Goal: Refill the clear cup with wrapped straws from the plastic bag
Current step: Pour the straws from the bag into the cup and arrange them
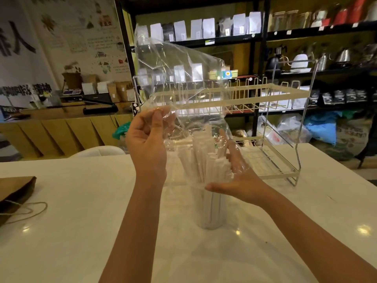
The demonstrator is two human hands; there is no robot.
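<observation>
A clear cup (pixel 210 211) stands on the white table (pixel 81 221), with white wrapped straws (pixel 202 158) standing in it and fanning out above its rim. A clear plastic bag (pixel 173 74) is held upside down over the straws, its mouth draped around their tops. My left hand (pixel 148 139) pinches the bag's lower left edge. My right hand (pixel 236 172) is cupped against the right side of the straw bundle through the bag film, fingers spread, thumb by the cup's rim.
A two-tier wire dish rack (pixel 275 123) stands just behind and to the right of the cup. A brown paper bag with a twine handle (pixel 14 195) lies at the table's left edge. Black shelves with pouches and kettles (pixel 306 48) fill the background.
</observation>
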